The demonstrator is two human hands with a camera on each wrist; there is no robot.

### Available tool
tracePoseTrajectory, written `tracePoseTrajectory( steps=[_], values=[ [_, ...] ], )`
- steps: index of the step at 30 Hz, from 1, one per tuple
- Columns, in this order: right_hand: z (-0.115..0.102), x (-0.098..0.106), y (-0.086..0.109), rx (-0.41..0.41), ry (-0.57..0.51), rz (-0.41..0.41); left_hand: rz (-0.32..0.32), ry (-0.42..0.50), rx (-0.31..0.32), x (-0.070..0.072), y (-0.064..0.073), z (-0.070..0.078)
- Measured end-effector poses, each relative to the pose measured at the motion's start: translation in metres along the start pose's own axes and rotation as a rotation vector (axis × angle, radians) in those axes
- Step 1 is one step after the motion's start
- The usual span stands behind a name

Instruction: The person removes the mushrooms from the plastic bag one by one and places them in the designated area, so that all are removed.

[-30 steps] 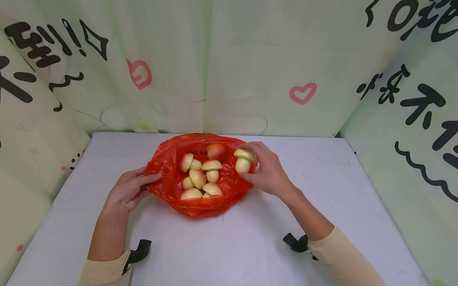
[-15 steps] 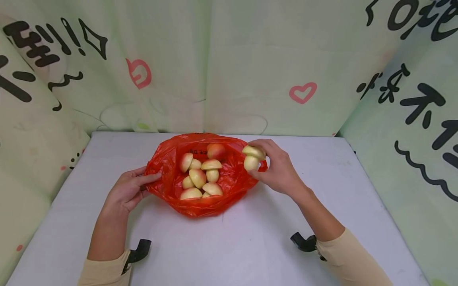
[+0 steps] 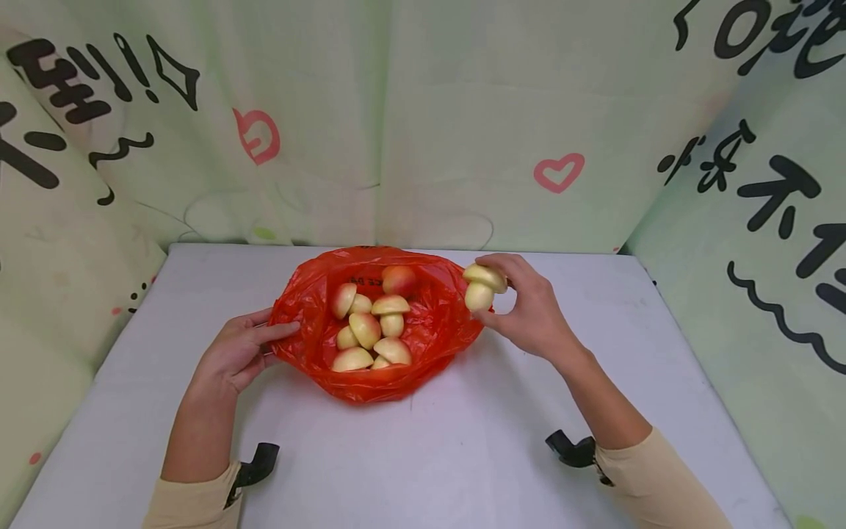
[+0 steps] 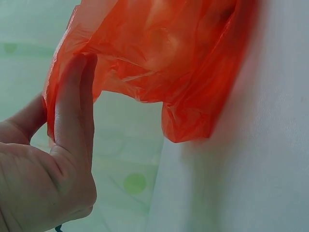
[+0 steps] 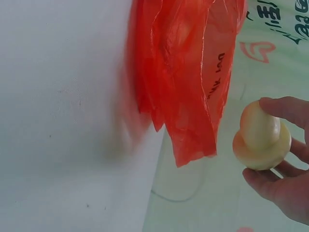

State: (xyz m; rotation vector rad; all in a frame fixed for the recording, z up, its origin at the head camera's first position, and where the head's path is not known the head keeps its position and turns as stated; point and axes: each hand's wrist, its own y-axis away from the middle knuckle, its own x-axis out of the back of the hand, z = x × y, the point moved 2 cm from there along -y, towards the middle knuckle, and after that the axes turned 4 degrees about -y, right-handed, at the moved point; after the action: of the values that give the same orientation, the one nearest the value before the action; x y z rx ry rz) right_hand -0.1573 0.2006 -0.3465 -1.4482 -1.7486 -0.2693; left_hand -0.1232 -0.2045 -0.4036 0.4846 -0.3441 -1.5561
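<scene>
A red plastic bag point(image 3: 429, 353) lies with its mouth spread wide on the table, and several mushrooms point(image 3: 391, 305) with rounded caps and thick stems show inside it. My left hand point(image 3: 241, 349) pinches the bag's left rim between thumb and fingers; the left wrist view shows the fingers point(image 4: 72, 106) along the thin plastic. At the bag's right rim, my right hand point(image 3: 529, 305) holds one pale mushroom point(image 3: 485, 286) between thumb and fingertips. In the right wrist view that mushroom point(image 5: 260, 137) is apart from the bag's hanging edge.
The white table point(image 3: 410, 470) extends around the bag on all sides. Pale green curtains point(image 3: 449, 110) with black lettering and pink hearts enclose its back and both sides. Black wrist mounts point(image 3: 258, 464) stick out from both sleeves.
My right hand has moved right and slightly away from me with the mushroom, from over the bag's right side to its rim. The left hand and the other mushrooms stay in place.
</scene>
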Motion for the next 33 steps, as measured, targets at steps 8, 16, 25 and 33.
tracePoseTrajectory(
  steps=[8, 16, 25, 33],
  values=[
    [0.004, 0.003, 0.003, -0.019, 0.005, 0.005, -0.008, 0.019, 0.000, -0.001, 0.001, 0.001],
    [0.007, 0.008, 0.005, -0.043, 0.008, 0.022, -0.035, 0.045, -0.009, 0.000, 0.002, 0.001],
    [0.012, 0.012, 0.007, -0.041, -0.002, 0.042, -0.049, 0.059, -0.012, 0.000, 0.002, 0.002],
    [0.015, 0.016, 0.009, -0.039, 0.024, 0.058, -0.037, 0.058, -0.005, 0.000, 0.003, 0.002]
  ],
)
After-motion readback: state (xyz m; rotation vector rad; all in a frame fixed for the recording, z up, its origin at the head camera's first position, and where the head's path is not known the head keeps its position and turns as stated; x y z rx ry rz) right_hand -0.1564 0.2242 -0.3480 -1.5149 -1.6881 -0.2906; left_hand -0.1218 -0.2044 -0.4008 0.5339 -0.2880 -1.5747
